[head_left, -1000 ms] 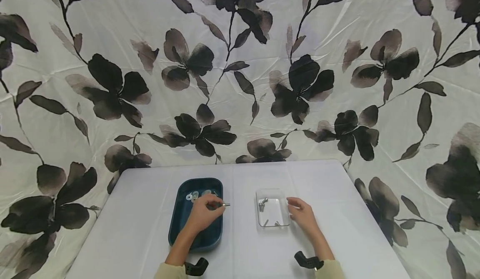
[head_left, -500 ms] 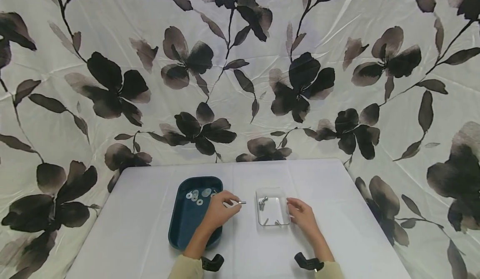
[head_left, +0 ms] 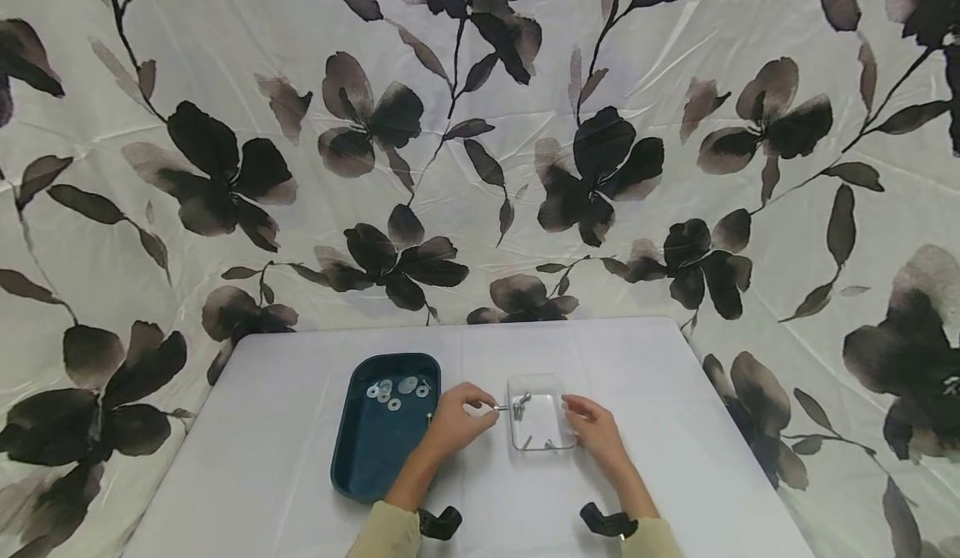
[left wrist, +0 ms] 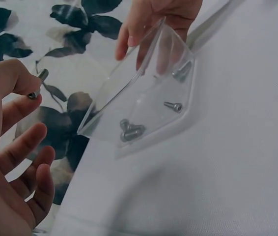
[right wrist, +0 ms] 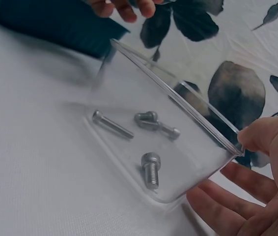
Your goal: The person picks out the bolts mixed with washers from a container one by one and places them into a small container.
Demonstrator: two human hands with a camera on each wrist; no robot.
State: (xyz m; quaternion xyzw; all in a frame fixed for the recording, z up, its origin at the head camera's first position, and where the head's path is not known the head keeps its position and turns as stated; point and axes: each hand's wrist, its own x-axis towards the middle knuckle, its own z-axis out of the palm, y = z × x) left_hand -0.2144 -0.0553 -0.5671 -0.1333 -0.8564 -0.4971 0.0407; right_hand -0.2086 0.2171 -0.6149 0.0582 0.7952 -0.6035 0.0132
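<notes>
My left hand (head_left: 459, 420) pinches a small silver socket head bolt (left wrist: 42, 75) between thumb and forefinger, its other fingers loosely bent. In the head view the bolt's tip is right at the left wall of a clear plastic box (right wrist: 198, 115). Several silver socket head bolts (right wrist: 151, 169) of differing lengths lie on the box's floor. My right hand (head_left: 596, 431) holds the box at its right side, thumb at the rim's corner and fingers along the outer wall, as the right wrist view shows.
Left of the box stands a dark teal tray (head_left: 343, 437), with several pale washers (head_left: 394, 404) and a few small metal pieces near its far end and right side. Both rest on a white-covered table (head_left: 262, 424). Behind it hangs a floral cloth (head_left: 480, 183).
My left hand has carried the bolt rightward from over the teal tray to the clear box's left side, uncovering the washers. My right hand has stayed at the box.
</notes>
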